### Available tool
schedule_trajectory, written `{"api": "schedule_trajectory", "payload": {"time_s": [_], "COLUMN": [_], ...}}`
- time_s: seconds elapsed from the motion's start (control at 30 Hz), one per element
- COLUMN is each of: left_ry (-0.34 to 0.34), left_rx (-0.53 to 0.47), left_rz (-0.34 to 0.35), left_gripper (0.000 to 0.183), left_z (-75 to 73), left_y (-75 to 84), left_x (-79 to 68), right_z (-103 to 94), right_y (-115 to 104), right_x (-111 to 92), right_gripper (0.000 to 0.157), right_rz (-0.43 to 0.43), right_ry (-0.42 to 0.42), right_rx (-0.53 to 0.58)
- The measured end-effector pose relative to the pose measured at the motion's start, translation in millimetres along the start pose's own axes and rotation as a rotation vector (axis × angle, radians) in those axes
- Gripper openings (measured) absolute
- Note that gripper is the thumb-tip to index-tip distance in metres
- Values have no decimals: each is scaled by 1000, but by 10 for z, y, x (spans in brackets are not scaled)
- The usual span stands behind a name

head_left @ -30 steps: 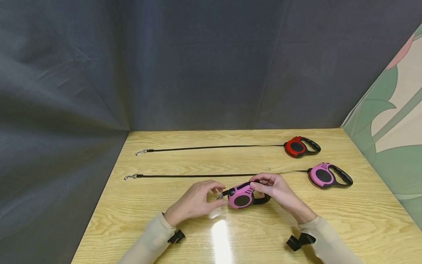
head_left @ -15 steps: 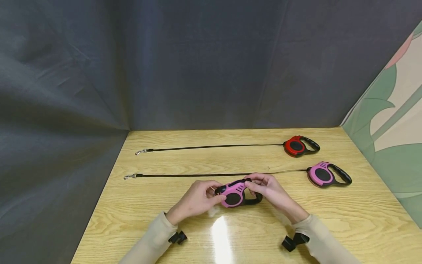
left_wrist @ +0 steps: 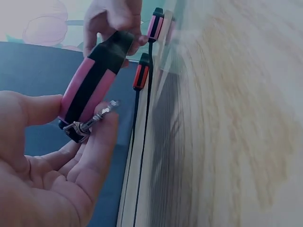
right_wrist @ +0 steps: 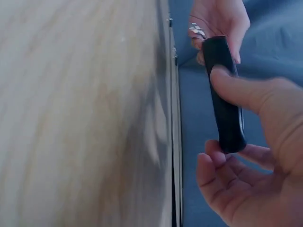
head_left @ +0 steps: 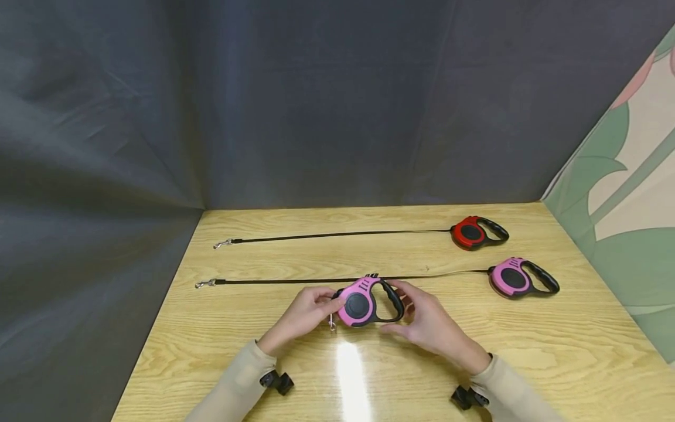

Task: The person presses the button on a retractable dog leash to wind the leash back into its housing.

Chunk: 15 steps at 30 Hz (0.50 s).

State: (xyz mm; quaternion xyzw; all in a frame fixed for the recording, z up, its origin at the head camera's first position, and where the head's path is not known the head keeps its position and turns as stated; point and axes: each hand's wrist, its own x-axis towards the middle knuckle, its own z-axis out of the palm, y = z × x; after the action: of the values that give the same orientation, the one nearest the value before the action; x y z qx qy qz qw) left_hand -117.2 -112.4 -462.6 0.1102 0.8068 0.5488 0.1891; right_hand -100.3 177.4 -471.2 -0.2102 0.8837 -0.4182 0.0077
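Observation:
In the head view my left hand (head_left: 306, 313) pinches the front of a pink and black retractable dog leash (head_left: 357, 305), its thumb on the casing and its fingers behind. The leash is held above the table with its black loop handle (head_left: 392, 302) toward the right. From its nose hangs a small metal snap hook (left_wrist: 97, 116), lying by my left fingers in the left wrist view. My right hand (head_left: 429, 322) is spread loosely about the handle. In the right wrist view its thumb lies over the handle, and its fingers are near the lower end; firm contact cannot be told.
Behind, a red retractable leash (head_left: 468, 232) and another pink one (head_left: 511, 278) lie on the wooden table (head_left: 527, 363). Their black straps (head_left: 316, 235) stretch leftward to metal snap hooks (head_left: 204, 283). A dark cloth (head_left: 327, 105) rises at the back.
The held leash has moved left and turned so its handle loop faces the camera. My left hand has gone from its hook to its casing; my right hand's grip on the handle has loosened.

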Motion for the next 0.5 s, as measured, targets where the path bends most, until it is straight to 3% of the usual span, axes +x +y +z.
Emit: {"api": "schedule_trajectory", "payload": {"time_s": [0.1,0.3,0.5], "left_ry": [9,-36,-57], "left_rx": [25,134,413], "left_rz": [-7,33,110], "left_gripper": [45,70,74], "left_z": [-7,-26,-33], "left_y": [-23,-49,-83], "left_x": [-9,-89,-111], "right_z": [46,103,158], "right_y": [-2,19,63], "right_x": [5,-2,-22], "right_gripper": [89,85,85], "right_rz": [-14,42,35], "right_ry": [16,-30,-82], "right_rx": [-52,-20,-21]}}
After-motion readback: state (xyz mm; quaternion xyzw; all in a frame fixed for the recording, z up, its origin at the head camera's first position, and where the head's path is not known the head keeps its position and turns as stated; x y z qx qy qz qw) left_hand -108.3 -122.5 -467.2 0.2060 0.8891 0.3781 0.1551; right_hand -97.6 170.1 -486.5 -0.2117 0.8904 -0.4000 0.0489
